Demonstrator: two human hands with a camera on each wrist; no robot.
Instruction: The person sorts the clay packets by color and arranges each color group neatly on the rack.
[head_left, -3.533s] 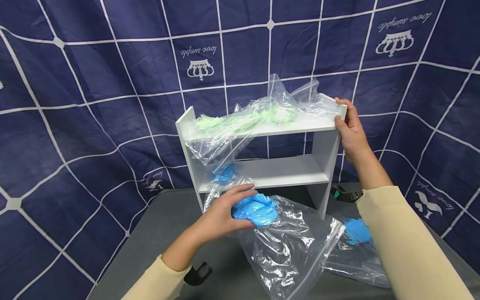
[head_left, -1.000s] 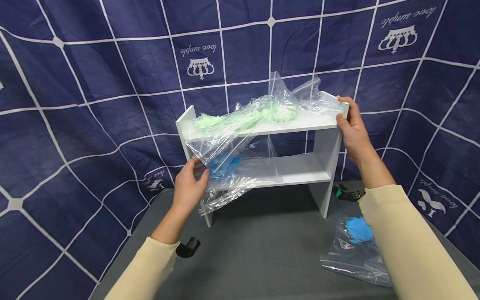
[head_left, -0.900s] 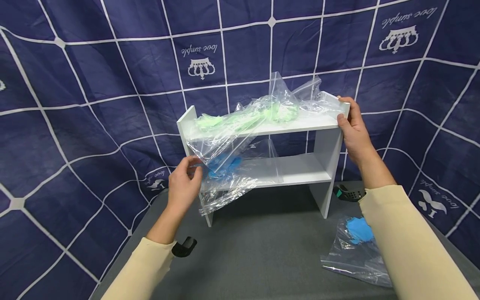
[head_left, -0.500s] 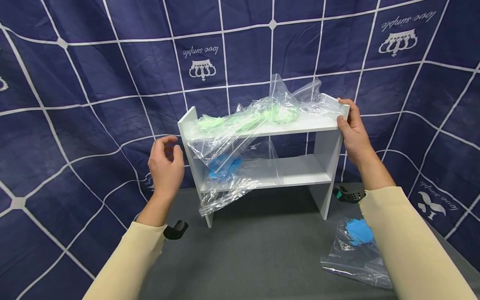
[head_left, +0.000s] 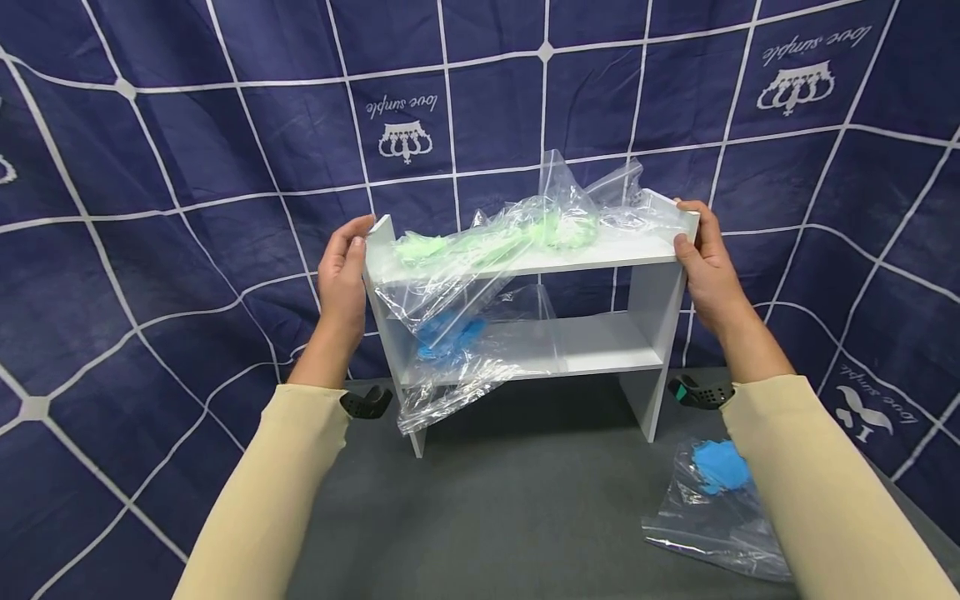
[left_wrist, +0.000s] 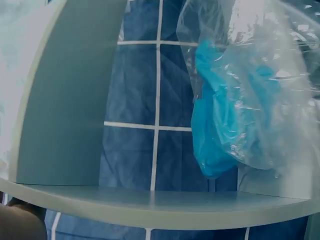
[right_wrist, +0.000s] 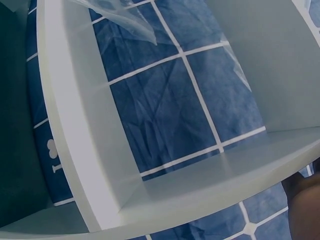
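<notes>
A small white two-tier shelf unit (head_left: 611, 340) stands on the table. My right hand (head_left: 708, 275) grips its upper right corner, thumb in front and fingers behind the side panel. My left hand (head_left: 342, 279) holds the upper left side panel, fingertips at its top edge. Clear zip bags with crumpled pale green contents (head_left: 487, 242) lie on the top board, one bag drooping over the front. Below, a clear bag with soft blue contents (head_left: 450, 335) lies at the left of the middle board, partly behind that droop. The left wrist view shows these blue contents (left_wrist: 215, 125) closer.
Another clear zip bag (head_left: 708, 529) with a blue crumpled item (head_left: 720, 467) lies on the dark grey table (head_left: 517, 500) at the right, partly behind my right sleeve. A dark blue curtain (head_left: 495, 108) with white grid lines hangs behind the shelf unit and along both sides.
My left hand first held a blue-filled bag in front; that bag now rests on the middle board. The hand then went left and up onto the left side panel. My right hand stayed put.
</notes>
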